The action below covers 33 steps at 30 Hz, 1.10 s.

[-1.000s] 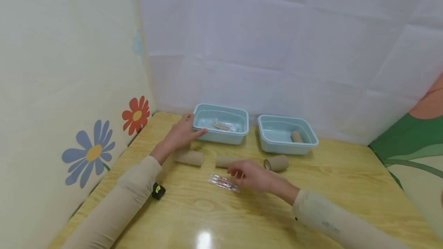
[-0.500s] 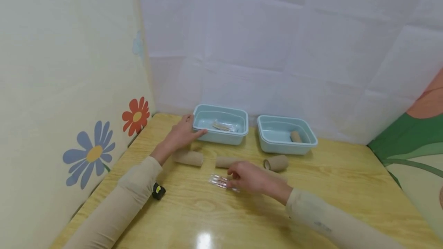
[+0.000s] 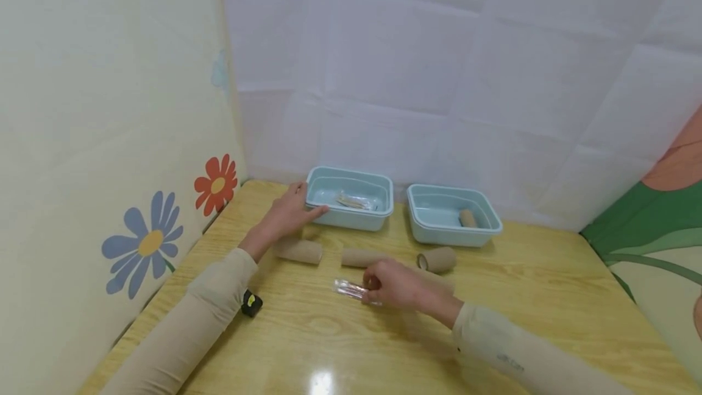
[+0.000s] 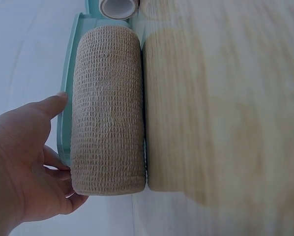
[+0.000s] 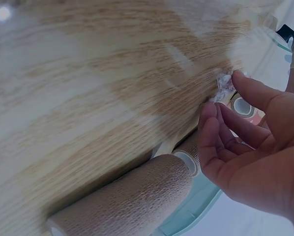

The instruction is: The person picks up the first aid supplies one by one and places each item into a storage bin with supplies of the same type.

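In the head view my left hand (image 3: 287, 212) grips the left end of a light blue plastic basin (image 3: 351, 219), thumb over the front rim. A clear packet with thin sticks lies inside this basin. The left wrist view shows the hand (image 4: 29, 157) at the basin's end, behind a tan crinkled bandage roll (image 4: 107, 113). My right hand (image 3: 397, 285) pinches a clear packet of thin swab-like sticks (image 3: 348, 289) on the table, covering its right part. In the right wrist view, thumb and fingertips close around the shiny packet (image 5: 224, 84).
Behind my right hand, bandage rolls lie on the table: a left one (image 3: 300, 251), a middle one (image 3: 362, 256) and a right one (image 3: 439, 259); another is partly hidden by the wrist. A second blue basin (image 3: 455, 236) holds a small roll (image 3: 468, 219). A black item (image 3: 251, 302) sits by the left sleeve.
My right hand has come down onto the packet on the table and now pinches it. The packet has shifted slightly. The left hand keeps its place on the basin.
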Each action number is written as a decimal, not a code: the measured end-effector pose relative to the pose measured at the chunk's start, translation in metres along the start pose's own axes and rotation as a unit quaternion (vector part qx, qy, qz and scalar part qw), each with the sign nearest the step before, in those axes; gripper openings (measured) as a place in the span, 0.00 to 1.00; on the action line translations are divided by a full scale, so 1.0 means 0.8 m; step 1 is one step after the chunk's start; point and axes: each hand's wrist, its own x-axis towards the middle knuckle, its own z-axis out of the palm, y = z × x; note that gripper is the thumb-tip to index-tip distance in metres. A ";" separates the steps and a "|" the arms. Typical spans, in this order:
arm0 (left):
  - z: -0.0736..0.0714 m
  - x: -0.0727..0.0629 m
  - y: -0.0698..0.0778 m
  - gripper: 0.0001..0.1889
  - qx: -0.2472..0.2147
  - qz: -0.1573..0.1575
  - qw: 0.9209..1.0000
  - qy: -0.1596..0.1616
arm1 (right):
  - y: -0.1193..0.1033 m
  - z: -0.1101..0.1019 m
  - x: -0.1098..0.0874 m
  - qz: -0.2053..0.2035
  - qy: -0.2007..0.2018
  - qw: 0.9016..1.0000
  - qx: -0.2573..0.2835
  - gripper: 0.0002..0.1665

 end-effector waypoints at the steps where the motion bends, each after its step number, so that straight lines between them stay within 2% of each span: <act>1: 0.000 -0.001 0.001 0.51 -0.001 0.000 1.000 0.000 | 0.001 0.001 0.000 -0.007 0.004 1.000 -0.003 0.08; 7: 0.001 -0.003 0.002 0.50 -0.005 -0.001 1.000 0.004 | 0.004 0.005 -0.002 -0.010 0.011 1.000 0.006 0.05; 14: 0.006 -0.001 -0.002 0.51 -0.008 0.000 1.000 0.003 | 0.006 0.007 -0.007 -0.004 0.005 0.999 0.046 0.04; 19: 0.004 -0.002 0.000 0.51 -0.010 -0.001 1.000 0.004 | 0.006 0.006 -0.009 -0.005 0.017 0.998 0.066 0.05; 24: -0.001 -0.004 0.005 0.51 -0.010 0.000 1.000 0.006 | 0.007 0.002 -0.010 0.000 0.030 0.997 0.064 0.05; 33: 0.001 -0.001 0.000 0.51 -0.007 -0.001 1.000 0.004 | 0.011 -0.011 -0.010 -0.006 0.048 0.997 0.054 0.05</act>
